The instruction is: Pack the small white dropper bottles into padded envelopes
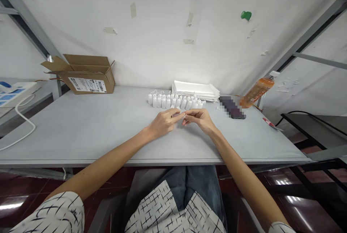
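My left hand and my right hand meet at the middle of the grey table. Their fingertips are pinched together on a small pale object, too small to name. Just behind the hands stands a row of several small white bottles with caps. A stack of white sheets or bags lies behind the bottles against the wall.
An open cardboard box sits at the back left. A dark phone and a tilted orange drink bottle are at the back right. A small red item lies near the right edge. White cable hangs at left.
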A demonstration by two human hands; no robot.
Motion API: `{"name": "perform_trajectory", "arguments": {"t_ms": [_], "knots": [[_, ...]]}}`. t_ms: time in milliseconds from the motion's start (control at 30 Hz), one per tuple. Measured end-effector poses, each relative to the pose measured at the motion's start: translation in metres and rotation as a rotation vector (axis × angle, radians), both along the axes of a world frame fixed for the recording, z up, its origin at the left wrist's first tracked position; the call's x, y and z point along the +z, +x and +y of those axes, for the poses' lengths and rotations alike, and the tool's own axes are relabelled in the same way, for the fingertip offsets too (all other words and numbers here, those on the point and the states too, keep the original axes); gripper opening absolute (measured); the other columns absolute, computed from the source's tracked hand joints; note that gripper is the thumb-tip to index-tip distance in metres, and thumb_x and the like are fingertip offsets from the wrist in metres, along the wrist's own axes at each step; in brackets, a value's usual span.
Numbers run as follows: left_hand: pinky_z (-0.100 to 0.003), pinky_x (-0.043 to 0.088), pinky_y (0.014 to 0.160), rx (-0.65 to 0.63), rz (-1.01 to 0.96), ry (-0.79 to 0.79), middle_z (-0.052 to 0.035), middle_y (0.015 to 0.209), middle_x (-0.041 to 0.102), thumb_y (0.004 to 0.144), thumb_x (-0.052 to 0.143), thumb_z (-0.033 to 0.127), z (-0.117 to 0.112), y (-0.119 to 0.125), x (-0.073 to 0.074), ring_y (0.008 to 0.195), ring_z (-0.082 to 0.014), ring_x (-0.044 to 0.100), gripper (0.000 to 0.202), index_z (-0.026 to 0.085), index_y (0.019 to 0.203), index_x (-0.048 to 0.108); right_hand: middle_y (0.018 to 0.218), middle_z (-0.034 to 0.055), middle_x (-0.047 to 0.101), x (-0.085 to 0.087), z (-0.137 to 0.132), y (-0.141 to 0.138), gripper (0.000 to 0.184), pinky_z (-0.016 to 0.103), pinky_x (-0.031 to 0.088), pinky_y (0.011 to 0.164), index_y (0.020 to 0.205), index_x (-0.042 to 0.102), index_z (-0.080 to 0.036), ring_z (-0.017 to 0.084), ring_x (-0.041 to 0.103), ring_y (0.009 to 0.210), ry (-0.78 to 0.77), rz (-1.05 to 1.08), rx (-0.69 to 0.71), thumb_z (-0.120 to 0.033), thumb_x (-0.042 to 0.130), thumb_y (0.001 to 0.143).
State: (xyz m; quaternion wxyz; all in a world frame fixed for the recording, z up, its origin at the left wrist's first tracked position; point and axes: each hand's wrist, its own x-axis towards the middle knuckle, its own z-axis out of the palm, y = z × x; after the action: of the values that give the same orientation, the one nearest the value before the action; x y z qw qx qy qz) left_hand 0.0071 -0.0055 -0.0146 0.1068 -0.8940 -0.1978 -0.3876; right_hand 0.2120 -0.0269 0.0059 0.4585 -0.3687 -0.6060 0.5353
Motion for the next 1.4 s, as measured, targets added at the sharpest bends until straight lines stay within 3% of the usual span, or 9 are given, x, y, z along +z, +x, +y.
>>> {"name": "perform_trajectory", "arguments": {"t_ms": [133,300,500,667,800,1033,1233,1300,1400], "knots": [[-0.022,0.046,0.060,0.061,-0.002,-0.037,-0.0067,0.091,0.069,0.099,0.044,0.020,0.000,0.002,0.002,0.078,-0.0141,0.064,0.025,0.016,0.111,0.065,0.062,0.0036,0.067,0.002,-0.001,-0.004,0.031,0.025,0.049,0.044,0.088,0.078,-0.014,0.015,0.063,0.054,0.061,-0.066,-0.034,-0.043,0.077,0.075],[-0.024,0.047,0.061,0.087,-0.036,-0.148,-0.0062,0.094,0.072,0.098,0.049,0.026,0.001,-0.001,0.001,0.077,-0.0156,0.067,0.022,0.016,0.108,0.066,0.070,0.0062,0.070,-0.007,-0.001,-0.005,0.036,0.023,0.043,0.041,0.097,0.076,-0.013,0.014,0.062,0.051,0.165,-0.212,-0.132,-0.044,0.066,0.084],[-0.027,0.047,0.060,0.146,-0.173,-0.544,-0.0048,0.089,0.072,0.095,0.052,0.034,-0.001,-0.002,0.008,0.059,-0.0134,0.062,0.024,0.017,0.110,0.060,0.075,0.0058,0.071,-0.008,-0.002,-0.005,0.037,0.024,0.045,0.043,0.097,0.074,-0.015,0.013,0.064,0.050,0.272,-0.233,-0.243,-0.047,0.060,0.087],[-0.023,0.047,0.051,-0.099,-0.429,-1.061,-0.0029,0.089,0.066,0.093,0.051,0.043,-0.003,0.001,0.019,0.065,-0.0139,0.063,0.028,0.021,0.110,0.045,0.074,0.0053,0.071,-0.002,-0.006,-0.007,0.035,0.024,0.045,0.049,0.088,0.075,-0.017,0.013,0.062,0.051,0.349,-0.358,-0.201,-0.047,0.056,0.091],[-0.022,0.047,0.049,-0.272,-0.574,-1.256,0.0003,0.082,0.057,0.089,0.057,0.044,-0.003,0.004,0.022,0.069,-0.0139,0.058,0.033,0.022,0.107,0.041,0.067,0.0043,0.067,-0.008,-0.004,-0.008,0.038,0.024,0.040,0.052,0.079,0.072,-0.018,0.011,0.055,0.051,0.583,-0.600,-0.229,-0.043,0.049,0.095],[-0.021,0.045,0.055,-0.265,-0.598,-1.268,0.0076,0.067,0.043,0.091,0.053,0.037,-0.007,0.003,0.022,0.057,-0.0091,0.044,0.021,0.024,0.104,0.042,0.056,0.0033,0.060,-0.018,-0.005,-0.011,0.041,0.025,0.030,0.053,0.067,0.068,-0.015,0.010,0.046,0.049,0.774,-0.865,-0.237,-0.033,0.046,0.097],[-0.021,0.037,0.050,-0.018,-0.547,-1.112,0.0055,0.070,0.047,0.087,0.060,0.049,-0.006,0.002,0.024,0.049,-0.0062,0.042,0.030,0.019,0.093,0.056,0.065,0.0036,0.069,-0.009,-0.009,-0.004,0.021,0.024,0.042,0.054,0.080,0.073,-0.016,0.011,0.055,0.051,0.631,-0.605,-0.170,-0.035,0.064,0.082],[-0.021,0.035,0.049,0.000,-0.544,-1.093,0.0052,0.067,0.045,0.086,0.061,0.048,-0.007,0.001,0.025,0.049,-0.0068,0.042,0.031,0.018,0.086,0.058,0.062,0.0033,0.068,-0.003,-0.007,0.008,0.023,0.024,0.043,0.051,0.073,0.071,-0.016,0.011,0.055,0.047,0.546,-0.442,-0.283,-0.032,0.058,0.083],[-0.022,0.033,0.050,-0.020,-0.509,-1.077,0.0048,0.067,0.045,0.085,0.063,0.047,-0.009,0.001,0.028,0.051,-0.0070,0.041,0.030,0.017,0.084,0.058,0.057,0.0015,0.063,0.005,0.007,0.031,0.025,0.025,0.042,0.048,0.069,0.068,-0.016,0.012,0.052,0.044,0.480,-0.275,-0.671,-0.031,0.053,0.082]]}}
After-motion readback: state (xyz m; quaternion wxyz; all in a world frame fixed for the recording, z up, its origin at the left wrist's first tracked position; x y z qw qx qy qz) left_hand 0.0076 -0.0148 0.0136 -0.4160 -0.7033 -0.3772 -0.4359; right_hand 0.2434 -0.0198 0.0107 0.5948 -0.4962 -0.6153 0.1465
